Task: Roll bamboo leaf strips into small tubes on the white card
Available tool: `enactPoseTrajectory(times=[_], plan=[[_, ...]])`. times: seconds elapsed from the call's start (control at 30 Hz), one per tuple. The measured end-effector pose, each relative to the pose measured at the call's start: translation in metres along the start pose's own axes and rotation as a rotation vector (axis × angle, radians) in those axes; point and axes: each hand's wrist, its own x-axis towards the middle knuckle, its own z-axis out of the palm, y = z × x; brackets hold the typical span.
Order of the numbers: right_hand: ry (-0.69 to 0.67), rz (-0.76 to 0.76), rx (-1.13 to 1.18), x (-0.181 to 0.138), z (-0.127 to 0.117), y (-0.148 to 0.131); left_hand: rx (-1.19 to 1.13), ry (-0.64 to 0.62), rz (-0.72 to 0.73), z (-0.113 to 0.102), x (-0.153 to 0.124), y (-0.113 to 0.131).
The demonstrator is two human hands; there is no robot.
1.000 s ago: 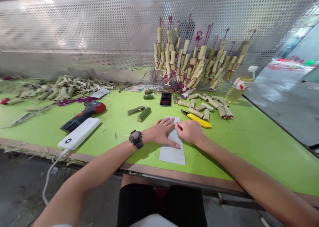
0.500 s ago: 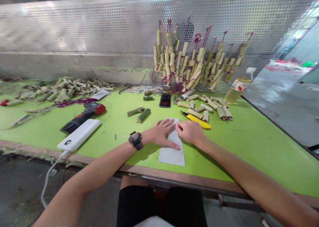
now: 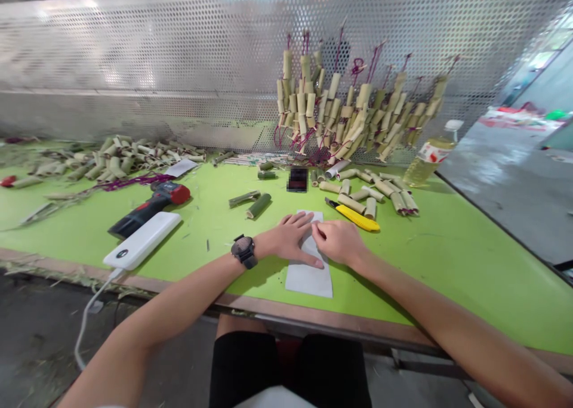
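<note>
A white sheet of paper [image 3: 308, 281] lies on the green table in front of me. My left hand [image 3: 293, 239] rests on it with fingers spread, thumb and fingertips on the sheet. My right hand [image 3: 341, 241] is curled closed at the paper's right edge, its thumb and forefinger together over the sheet. Whatever those fingers hold, if anything, is hidden. Just beyond the right hand lies a yellow utility knife [image 3: 358, 216]. Two green bamboo pieces, one of them a short tube [image 3: 258, 206], lie beyond my left hand.
At the left lie a cordless drill [image 3: 154, 208] and a white power bank [image 3: 143, 241] with a cable. Bamboo tubes [image 3: 110, 160] are heaped behind them. Strung bamboo pieces [image 3: 344, 113] lean on the perforated metal panel [image 3: 156, 68]. An oil bottle [image 3: 425, 160] stands far right.
My right hand has shifted slightly left, its pinched fingertips now further over the paper. My left hand stays in place on the sheet.
</note>
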Motion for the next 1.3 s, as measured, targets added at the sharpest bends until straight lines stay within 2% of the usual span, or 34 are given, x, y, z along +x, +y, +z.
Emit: enactPoseTrajectory(times=[1.3], plan=[[-0.018, 0.027, 0.083, 0.0026, -0.0008, 0.004, -0.013, 0.015, 0.003, 0.0005, -0.0011, 0.0004]])
